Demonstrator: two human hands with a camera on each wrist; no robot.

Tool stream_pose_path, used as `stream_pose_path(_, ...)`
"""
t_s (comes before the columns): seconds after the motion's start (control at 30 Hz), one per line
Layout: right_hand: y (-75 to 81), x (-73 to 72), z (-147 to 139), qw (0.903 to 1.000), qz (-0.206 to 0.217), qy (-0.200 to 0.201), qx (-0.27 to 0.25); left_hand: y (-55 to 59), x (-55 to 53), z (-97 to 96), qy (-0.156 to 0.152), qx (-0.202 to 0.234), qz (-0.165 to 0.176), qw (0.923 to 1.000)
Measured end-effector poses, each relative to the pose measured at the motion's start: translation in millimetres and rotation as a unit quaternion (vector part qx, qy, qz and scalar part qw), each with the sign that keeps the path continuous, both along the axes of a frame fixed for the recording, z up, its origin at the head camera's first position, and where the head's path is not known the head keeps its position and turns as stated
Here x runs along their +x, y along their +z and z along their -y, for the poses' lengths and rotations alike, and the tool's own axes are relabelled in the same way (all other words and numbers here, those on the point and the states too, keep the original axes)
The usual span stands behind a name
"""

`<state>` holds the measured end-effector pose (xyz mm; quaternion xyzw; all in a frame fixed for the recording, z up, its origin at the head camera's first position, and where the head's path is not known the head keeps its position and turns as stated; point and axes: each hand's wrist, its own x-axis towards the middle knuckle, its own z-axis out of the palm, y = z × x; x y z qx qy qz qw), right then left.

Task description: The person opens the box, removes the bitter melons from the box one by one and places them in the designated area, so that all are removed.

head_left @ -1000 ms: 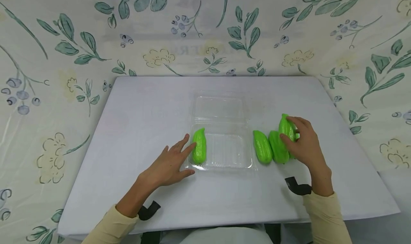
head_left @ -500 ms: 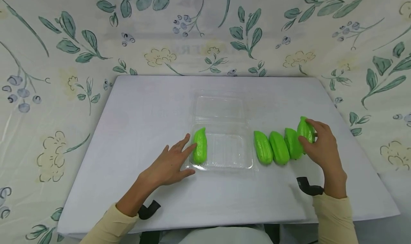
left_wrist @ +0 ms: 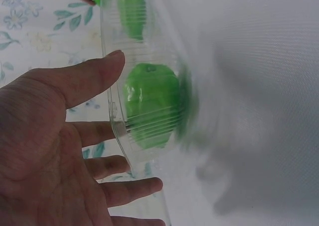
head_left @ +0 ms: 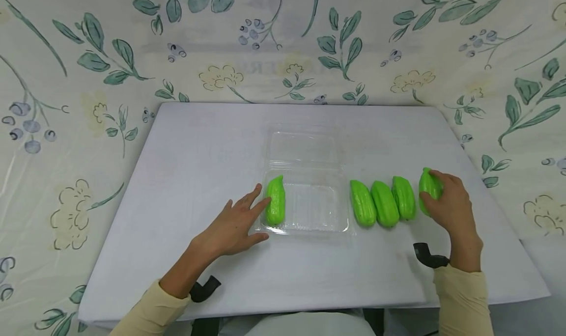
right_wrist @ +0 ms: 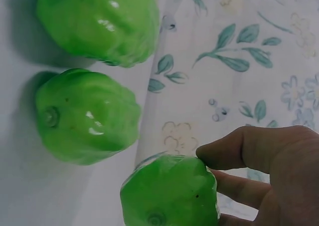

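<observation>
A clear plastic clamshell container [head_left: 316,206] lies unfolded on the white table, its lid half towards the back. One glossy green gourd [head_left: 276,201] with a ridged skin lies upright along the container's left side. My left hand [head_left: 234,226] is spread at the container's left edge, its index fingertip at that gourd; in the left wrist view the thumb [left_wrist: 99,79] is at the rim. Farther right, my right hand [head_left: 452,203] holds another green gourd [head_left: 429,188] between thumb and fingers. Its underside is hidden in the head view, so I cannot tell whether it touches the table.
Three more green gourds [head_left: 383,203] lie side by side on the table [head_left: 212,144], between the container and my right hand. A floral cloth [head_left: 283,41] hangs behind the table and lies along its sides. Black bands [head_left: 429,257] show at both wrists.
My right hand has carried its gourd to the right, away from the row, and slightly towards me. The gap to the three others has widened. My left hand has stayed in place.
</observation>
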<state>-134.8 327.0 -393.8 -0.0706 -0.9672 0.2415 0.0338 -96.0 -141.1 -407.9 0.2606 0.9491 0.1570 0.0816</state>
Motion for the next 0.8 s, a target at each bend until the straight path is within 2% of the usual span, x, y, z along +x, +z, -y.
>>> stream_pose_path(0.37, -17.8, -4.2, -9, 0.9991, 0.04, 0.004, -0.011, 0.4, 0.1, -0.2, 0.001, 0.001, 0.002, 1.0)
stream_pose_path(0.8, -24.8, -5.8, -12, 0.9981, 0.056, 0.015, -0.018, -0.6, 0.6, -1.3, 0.007, 0.001, 0.003, 1.0)
